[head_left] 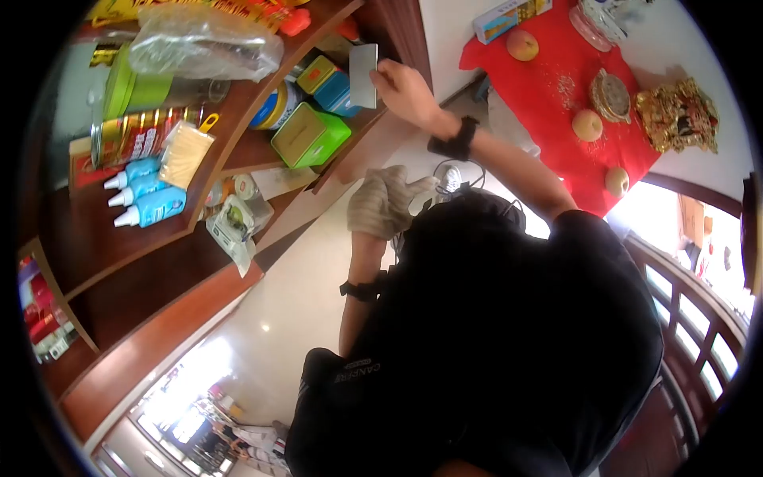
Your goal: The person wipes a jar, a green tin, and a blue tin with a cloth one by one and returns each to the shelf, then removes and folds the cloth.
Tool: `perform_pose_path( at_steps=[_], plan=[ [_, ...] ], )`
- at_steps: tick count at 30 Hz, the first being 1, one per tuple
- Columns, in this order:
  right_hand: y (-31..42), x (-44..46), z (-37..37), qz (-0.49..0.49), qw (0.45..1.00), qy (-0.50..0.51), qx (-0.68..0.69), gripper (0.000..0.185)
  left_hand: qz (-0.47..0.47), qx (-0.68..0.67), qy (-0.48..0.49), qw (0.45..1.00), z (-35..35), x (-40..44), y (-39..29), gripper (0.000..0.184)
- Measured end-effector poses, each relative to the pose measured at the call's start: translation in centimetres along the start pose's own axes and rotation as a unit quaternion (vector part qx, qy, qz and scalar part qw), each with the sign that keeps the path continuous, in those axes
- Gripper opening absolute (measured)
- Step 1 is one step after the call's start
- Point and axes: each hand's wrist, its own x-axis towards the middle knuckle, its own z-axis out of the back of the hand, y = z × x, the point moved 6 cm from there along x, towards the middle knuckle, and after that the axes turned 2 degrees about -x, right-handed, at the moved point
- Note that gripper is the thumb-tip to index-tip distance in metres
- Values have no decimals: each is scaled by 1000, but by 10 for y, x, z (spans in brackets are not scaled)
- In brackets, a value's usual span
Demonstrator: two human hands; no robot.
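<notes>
My left hand is mostly hidden by a striped grey-beige cloth bunched around it, low in front of the cabinet. My right hand reaches up to the cabinet's edge, its fingers closed on a flat silver-grey box standing upright. Close beside that box are a blue box, a yellow-topped tin and a bright green box on the shelf. A round blue-and-yellow tin stands just behind them.
Blue bottles, a toothpick pack and a plastic bag crowd the wooden shelves. To the right, a red cloth bears apples and a gold figurine. A wooden railing stands at the right.
</notes>
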Motion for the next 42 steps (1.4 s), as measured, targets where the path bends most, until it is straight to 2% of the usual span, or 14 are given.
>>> perform_pose_path(
  at_steps=[5, 7, 9, 10, 11, 13, 14, 18, 22, 28, 33, 37, 39, 42],
  plan=[
    [-20, 51, -50, 56, 995, 60, -58, 23, 28, -160, -154, 975, -1, -24, -14, 21],
    [-23, 64, -66, 62, 990, 97, -77, 24, -19, -119, -101, 988, 13, -20, -12, 25],
    [-23, 74, -80, 76, 987, 103, -98, 27, -40, 104, -74, 991, 7, -21, -32, 28],
    [-29, 77, -87, 35, 988, 133, -74, 27, -36, 302, -72, 950, 2, -25, -44, 28],
    [-29, 80, -90, -7, 985, 163, -50, 27, -29, 487, -68, 870, -3, -29, -55, 28],
    [-23, 85, -94, -64, 979, 191, -38, 27, -32, 196, -100, 975, 4, -34, -52, 27],
    [-27, 85, -96, -103, 977, 185, -2, 27, -32, 40, -111, 993, 7, -36, -52, 27],
    [-35, 79, -107, -192, 961, 161, 115, 29, -52, 408, -113, 904, 20, -39, -89, 30],
    [-41, 76, -118, -224, 953, 141, 148, 30, -82, 489, -91, 864, 33, -44, -107, 29],
    [-48, 83, -122, -260, 934, 97, 226, 28, -89, 438, -84, 890, 55, -51, -114, 29],
    [-49, 84, -122, -224, 951, 118, 179, 30, -91, 354, -58, 929, 53, -53, -102, 29],
    [-48, 89, -121, -227, 954, 131, 143, 32, -93, 166, -51, 981, 57, -58, -79, 30],
    [-52, 89, -121, -222, 958, 129, 130, 31, -85, -53, -59, 993, 67, -58, -60, 30],
    [-51, 89, -119, -216, 962, 132, 99, 31, -84, -11, -66, 994, 67, -59, -53, 32]
  ],
)
